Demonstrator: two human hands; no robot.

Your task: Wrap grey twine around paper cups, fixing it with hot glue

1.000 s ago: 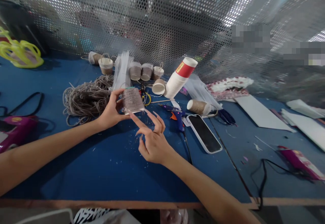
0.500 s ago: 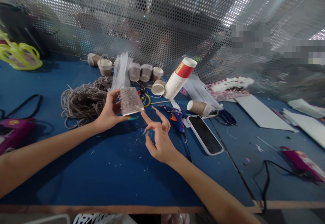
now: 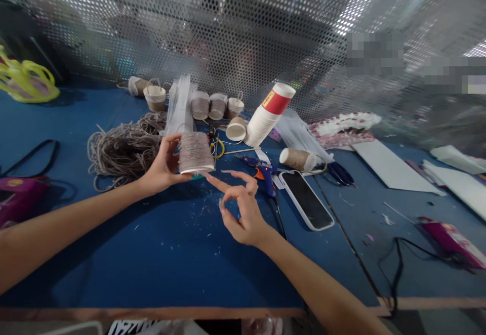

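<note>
Watching remotely, I see left fingers (image 3: pixel 169 141) holding a greyish cord-wound cup (image 3: pixel 196 153), white rim (image 3: pixel 197 170) lowermost; whether right fingers (image 3: pixel 219 183) grip anything, I cannot tell.

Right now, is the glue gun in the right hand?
No, the glue gun lies on the blue table, apart from the right hand.

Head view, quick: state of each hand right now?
Left hand: closed around the cord-wrapped cup.
Right hand: loosely open, nothing visibly held, index finger extended toward the cup's lower rim.
</note>
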